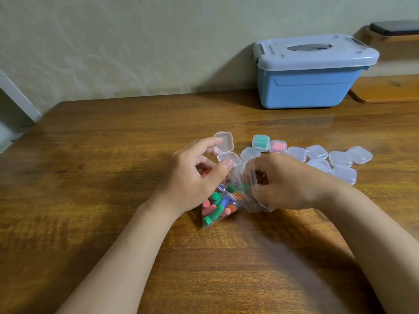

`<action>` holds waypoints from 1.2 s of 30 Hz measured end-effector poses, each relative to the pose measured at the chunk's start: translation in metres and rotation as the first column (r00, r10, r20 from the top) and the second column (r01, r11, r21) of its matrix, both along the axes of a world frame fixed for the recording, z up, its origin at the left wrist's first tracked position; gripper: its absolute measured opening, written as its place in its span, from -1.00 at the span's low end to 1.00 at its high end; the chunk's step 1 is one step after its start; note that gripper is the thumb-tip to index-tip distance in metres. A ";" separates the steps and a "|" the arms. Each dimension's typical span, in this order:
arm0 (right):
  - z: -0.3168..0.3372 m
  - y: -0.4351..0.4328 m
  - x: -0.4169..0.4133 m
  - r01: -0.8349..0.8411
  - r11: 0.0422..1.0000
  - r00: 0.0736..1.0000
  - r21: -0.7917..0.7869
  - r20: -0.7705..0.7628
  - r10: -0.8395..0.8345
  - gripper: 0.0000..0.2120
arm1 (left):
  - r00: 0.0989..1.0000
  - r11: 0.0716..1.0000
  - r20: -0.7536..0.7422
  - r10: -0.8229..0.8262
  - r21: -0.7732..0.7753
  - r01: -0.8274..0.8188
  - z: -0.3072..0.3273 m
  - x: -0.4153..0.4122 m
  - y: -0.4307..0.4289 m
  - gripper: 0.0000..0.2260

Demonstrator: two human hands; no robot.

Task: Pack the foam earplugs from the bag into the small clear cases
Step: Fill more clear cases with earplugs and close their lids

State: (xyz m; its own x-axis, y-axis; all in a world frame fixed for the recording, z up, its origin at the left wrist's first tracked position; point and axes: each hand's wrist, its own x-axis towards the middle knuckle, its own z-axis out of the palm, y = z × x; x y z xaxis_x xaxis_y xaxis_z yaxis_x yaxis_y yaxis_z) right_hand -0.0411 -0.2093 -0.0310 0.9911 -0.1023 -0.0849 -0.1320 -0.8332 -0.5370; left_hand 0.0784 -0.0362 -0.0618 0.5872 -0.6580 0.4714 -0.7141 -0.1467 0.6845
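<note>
A clear plastic bag [221,203] of green, pink, orange and blue foam earplugs lies on the wooden table [102,177]. My left hand [192,175] holds an open small clear case [227,150], lid raised, between thumb and fingers just above the bag. My right hand [285,182] grips the bag's open mouth, fingers partly inside the plastic. Two filled cases sit behind: one with green earplugs [261,142], one with pink [278,146]. Several empty shut clear cases [340,158] lie to the right.
A blue storage box [310,73] with a grey lid stands at the back right against the wall. A wooden shelf [387,89] with a dark object on its upper ledge lies to its right. The table's left edge runs near a white frame.
</note>
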 end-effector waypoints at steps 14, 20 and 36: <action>-0.015 0.002 0.005 -0.040 0.999 0.995 0.018 0.091 0.038 -0.88 | 1.000 1.000 -0.012 -0.017 0.009 0.017 0.000 0.001 0.001 -0.53; -0.015 0.006 0.007 -0.032 0.999 0.997 -0.002 0.077 0.032 -0.82 | 0.999 0.999 -0.020 -0.027 0.026 0.028 0.000 0.001 0.002 -0.52; -0.007 0.001 0.003 -0.032 0.999 0.998 -0.015 0.059 0.033 -0.81 | 1.000 0.998 -0.012 -0.017 0.061 0.018 -0.001 0.000 0.001 -0.58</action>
State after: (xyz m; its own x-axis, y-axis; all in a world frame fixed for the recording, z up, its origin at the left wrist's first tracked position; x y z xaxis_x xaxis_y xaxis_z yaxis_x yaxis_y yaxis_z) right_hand -0.0380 -0.2079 -0.0380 0.9972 -0.0705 -0.0252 -0.0730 -0.8438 -0.5317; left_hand 0.0787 -0.0356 -0.0623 0.5804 -0.6955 0.4236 -0.7090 -0.1757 0.6830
